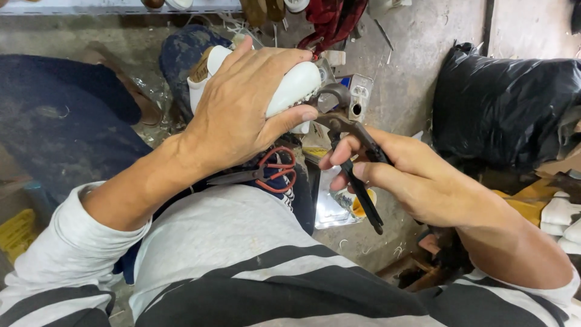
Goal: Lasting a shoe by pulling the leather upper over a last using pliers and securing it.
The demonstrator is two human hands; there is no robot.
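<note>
While the left hand (242,109) wraps over the top of a white shoe (290,88), its fingers are pressed down along the upper and the thumb is clamped against the near side, so the shoe is firmly enclosed. The shoe lies toe toward three o'clock, above the person's lap, at about twelve o'clock from the body. The right hand (417,181) is closed round the dark handles of a pair of lasting pliers (354,151), fingers curled over the upper handle and squeezing both handles together. The head of the pliers meets the shoe's toe edge, at roughly ten o'clock from the right hand; whether the tool's nose actually bites material there cannot be told, as the contact is small and shaded.

Directly below the left hand, at six o'clock, a pair of scissors with red handles (272,172) rests on the lap, blades pointing toward nine o'clock. The person wears a grey shirt with black stripes (242,266), sleeves pushed up the forearms. At two o'clock from the right hand a full black plastic bag (508,103) sits on the concrete floor (417,54). At nine o'clock from the left hand lies a dark blue cloth-covered surface (54,115).
</note>
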